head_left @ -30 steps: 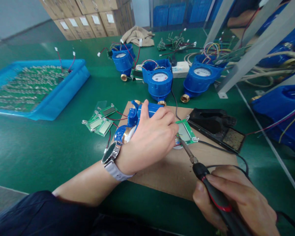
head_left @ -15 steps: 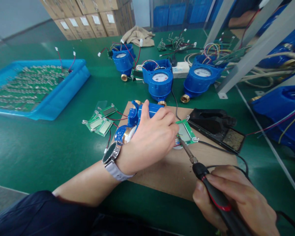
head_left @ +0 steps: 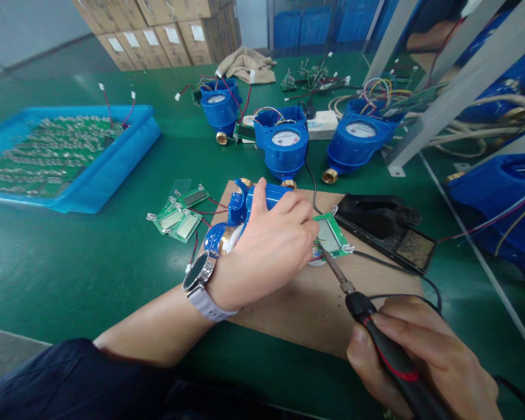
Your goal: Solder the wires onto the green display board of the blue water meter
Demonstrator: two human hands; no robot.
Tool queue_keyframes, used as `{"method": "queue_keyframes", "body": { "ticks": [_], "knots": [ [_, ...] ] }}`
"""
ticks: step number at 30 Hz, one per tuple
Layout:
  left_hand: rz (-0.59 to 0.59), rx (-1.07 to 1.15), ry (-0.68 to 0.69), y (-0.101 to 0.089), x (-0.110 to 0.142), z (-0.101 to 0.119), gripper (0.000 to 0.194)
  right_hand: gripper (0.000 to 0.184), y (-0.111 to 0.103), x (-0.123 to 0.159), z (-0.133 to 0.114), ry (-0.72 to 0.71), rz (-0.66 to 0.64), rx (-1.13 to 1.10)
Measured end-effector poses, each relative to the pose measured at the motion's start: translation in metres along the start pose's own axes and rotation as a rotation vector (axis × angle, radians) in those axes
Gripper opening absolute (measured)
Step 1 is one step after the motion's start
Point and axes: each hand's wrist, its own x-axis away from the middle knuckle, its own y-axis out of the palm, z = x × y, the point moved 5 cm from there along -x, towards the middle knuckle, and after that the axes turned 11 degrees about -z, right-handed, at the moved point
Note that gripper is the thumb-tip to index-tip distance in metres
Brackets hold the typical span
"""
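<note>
My right hand (head_left: 424, 350) is closed round the black and red handle of a soldering iron (head_left: 387, 344). Its metal tip meets the near-left edge of a green circuit board with a grey display (head_left: 331, 234), where thin wires show. My left hand (head_left: 271, 245), with a watch on its wrist, lies across a blue water meter (head_left: 269, 195) turned on its side, its fingers curled down close to the board. Those fingertips are hidden, so whether they also pinch a wire I cannot tell. Under the meter is a brown work board (head_left: 297, 309).
A black soldering iron stand with a sponge (head_left: 413, 249) lies right of the work board. Several display boards (head_left: 181, 219) lie to the left, near a blue tray (head_left: 87, 198) of circuit boards. Upright water meters (head_left: 284, 143) stand behind, beside a grey metal frame (head_left: 441, 87).
My right hand and the iron's handle have shifted very slightly right and down, while the tip stays at the board. The left hand and the meter look the same.
</note>
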Motion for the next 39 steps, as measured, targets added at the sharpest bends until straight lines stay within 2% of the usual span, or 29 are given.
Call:
{"method": "queue_keyframes", "body": {
  "ticks": [2, 6, 9, 12, 28, 29, 34, 37, 39],
  "knots": [
    [0.001, -0.005, 0.000, 0.000, 0.000, 0.000, 0.013, 0.017, -0.001, -0.001, 0.001, 0.030, -0.027, 0.016],
    [0.008, -0.010, 0.007, 0.000, 0.000, 0.000, 0.013, 0.009, -0.007, -0.004, -0.001, 0.003, -0.029, 0.086],
    [0.002, -0.012, 0.002, 0.001, 0.000, 0.000, 0.013, 0.007, -0.011, -0.005, -0.001, -0.032, -0.049, 0.118],
    [-0.004, -0.008, 0.001, 0.001, 0.000, 0.001, 0.013, 0.010, -0.013, -0.003, 0.001, -0.004, -0.058, 0.079],
    [-0.024, 0.017, -0.015, 0.001, 0.000, 0.000, 0.014, 0.007, -0.013, 0.000, 0.004, 0.072, 0.057, 0.098],
    [-0.025, 0.019, -0.015, 0.000, 0.000, 0.000, 0.014, 0.007, -0.012, 0.002, 0.005, 0.095, 0.088, 0.086],
    [-0.057, 0.068, -0.004, -0.004, 0.000, -0.001, 0.015, 0.011, -0.011, 0.011, 0.007, 0.184, 0.406, 0.088],
    [-0.081, 0.135, 0.030, -0.008, 0.000, -0.003, 0.016, 0.015, -0.011, 0.009, 0.005, 0.158, 0.446, 0.142],
    [-0.084, 0.179, 0.058, -0.010, 0.001, -0.006, 0.017, 0.014, -0.012, 0.005, 0.005, 0.140, 0.388, 0.157]
  ]
}}
